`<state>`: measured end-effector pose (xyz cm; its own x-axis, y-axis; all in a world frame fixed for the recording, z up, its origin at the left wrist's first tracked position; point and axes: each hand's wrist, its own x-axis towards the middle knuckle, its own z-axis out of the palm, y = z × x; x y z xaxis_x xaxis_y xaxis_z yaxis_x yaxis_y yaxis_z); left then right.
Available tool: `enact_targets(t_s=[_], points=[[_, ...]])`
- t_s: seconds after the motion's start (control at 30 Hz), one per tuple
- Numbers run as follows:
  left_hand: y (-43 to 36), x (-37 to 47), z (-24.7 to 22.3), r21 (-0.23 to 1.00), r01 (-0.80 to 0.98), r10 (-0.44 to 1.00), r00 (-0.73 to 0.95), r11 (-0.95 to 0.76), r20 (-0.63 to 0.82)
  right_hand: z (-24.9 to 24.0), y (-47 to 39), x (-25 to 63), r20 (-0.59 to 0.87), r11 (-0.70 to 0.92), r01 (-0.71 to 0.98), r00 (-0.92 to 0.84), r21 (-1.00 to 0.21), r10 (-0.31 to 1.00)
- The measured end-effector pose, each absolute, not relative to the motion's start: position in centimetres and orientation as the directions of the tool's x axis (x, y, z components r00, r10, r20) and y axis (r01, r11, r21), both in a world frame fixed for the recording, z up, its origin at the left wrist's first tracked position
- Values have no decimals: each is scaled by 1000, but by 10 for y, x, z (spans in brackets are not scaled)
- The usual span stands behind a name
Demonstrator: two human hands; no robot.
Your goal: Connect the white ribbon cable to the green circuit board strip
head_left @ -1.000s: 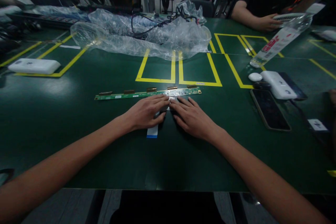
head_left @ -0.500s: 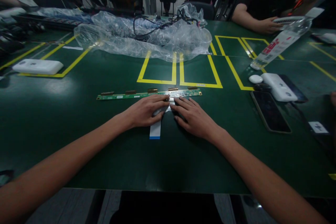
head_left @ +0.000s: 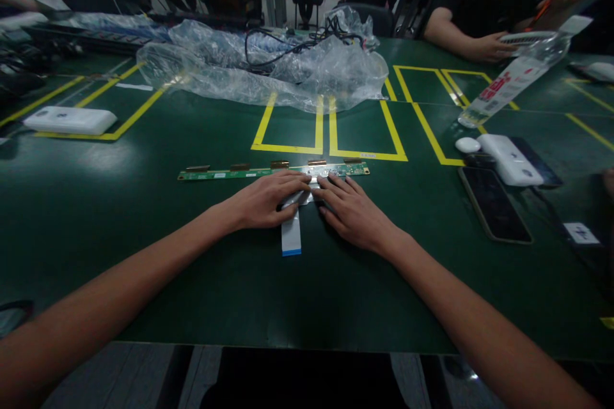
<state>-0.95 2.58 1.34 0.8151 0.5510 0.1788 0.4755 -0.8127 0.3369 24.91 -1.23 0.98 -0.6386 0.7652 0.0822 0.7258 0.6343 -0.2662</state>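
Well in from the near edge of the green worktop (head_left: 192,294), a long, thin circuit board (head_left: 225,174) is lying roughly parallel to that edge. A white ribbon cable (head_left: 291,233) is running from under the fingers towards the near edge, its blue end pointing that way. The left hand (head_left: 266,201) is arching over the cable; the right hand (head_left: 355,212) is facing palm down just beside it, fingertips reaching the board's near side — whether either is pinching or only pressing, I cannot tell. A dark phone (head_left: 494,204) is lying to the right, and clear plastic wrapping (head_left: 326,73) is covering part of the worktop towards its far edge.
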Motion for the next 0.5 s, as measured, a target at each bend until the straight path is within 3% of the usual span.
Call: enact_targets(t_s=[0.2, 0.33, 0.5], points=[[23, -4, 11, 225, 498, 540, 817, -837, 201, 9, -12, 248, 74, 629, 726, -637, -279, 767], [27, -2, 9, 163, 517, 542, 811, -840, 222, 9, -11, 253, 161, 595, 699, -585, -398, 795], [63, -55, 1, 106, 714, 718, 669, -693, 192, 10, -12, 256, 206, 573, 681, -546, -455, 812]])
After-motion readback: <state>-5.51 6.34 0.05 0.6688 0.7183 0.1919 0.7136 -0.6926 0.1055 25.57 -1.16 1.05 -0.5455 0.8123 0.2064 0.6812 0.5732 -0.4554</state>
